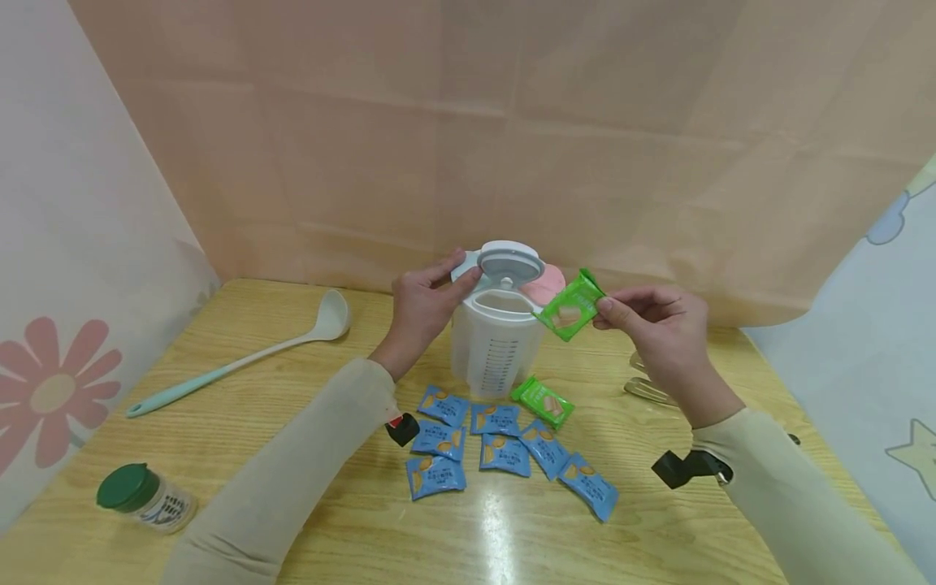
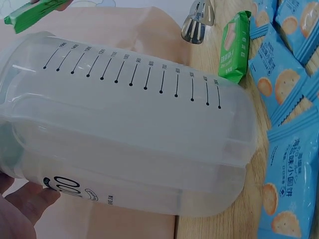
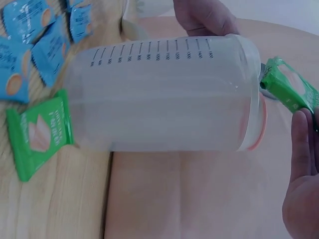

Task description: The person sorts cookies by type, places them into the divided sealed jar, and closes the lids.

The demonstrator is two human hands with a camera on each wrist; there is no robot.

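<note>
Fingers of the right hand (image 1: 661, 325) pinch a green packet (image 1: 569, 305) by its right end, its long axis slanting down-left, just right of the open mouth of the clear jug (image 1: 496, 349) on the counter (image 1: 219, 455); the left hand (image 1: 422, 305) is curled round the jug's far rim under the raised lid (image 1: 509, 262). Nearer lie blue packets (image 1: 504, 451); room above the mouth is free

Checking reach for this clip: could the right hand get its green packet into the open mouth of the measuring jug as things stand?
Probably yes. The right hand pinches the green packet just beside the measuring jug, whose flip lid the left hand holds up, so nothing appears to block the mouth.
</note>
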